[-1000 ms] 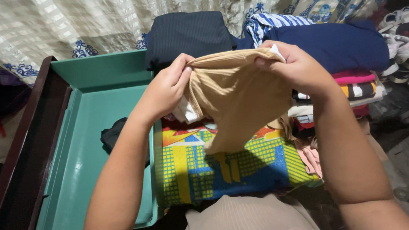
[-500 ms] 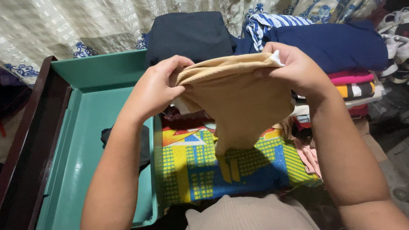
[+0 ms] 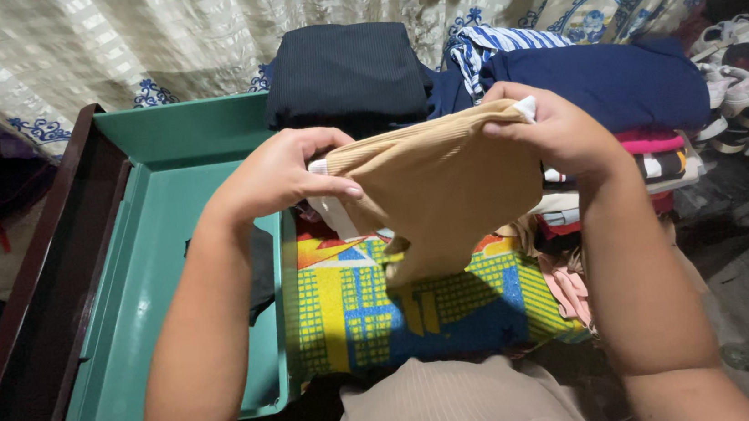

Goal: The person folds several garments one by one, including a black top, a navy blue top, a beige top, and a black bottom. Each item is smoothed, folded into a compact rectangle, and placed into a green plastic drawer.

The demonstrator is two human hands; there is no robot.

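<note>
While no package or sign showed anywhere, a small white label (image 3: 526, 109) stuck out at the upper right corner of the tan ribbed garment (image 3: 440, 181), just above the right hand's fingertips, and a white edge (image 3: 334, 212) peeked from under the garment's left end. Whether that white edge was a lining or a separate piece could not be told. A dark cloth (image 3: 261, 267) in the green drawer (image 3: 169, 258) lay mostly hidden behind the left forearm, and the heap of shoes (image 3: 748, 92) at far right was too dim to sort out. Folded clothes (image 3: 601, 88) stacked behind the garment were partly covered by it. The left hand (image 3: 275, 174) was closed on the garment's left end, thumb on top and fingers curled under. The right hand (image 3: 555, 134) pinched the right end, fingers folded over the upper edge. Both hands held the garment in the air above a bright yellow-and-blue patterned cloth (image 3: 421, 311), its lower part hanging loose.
</note>
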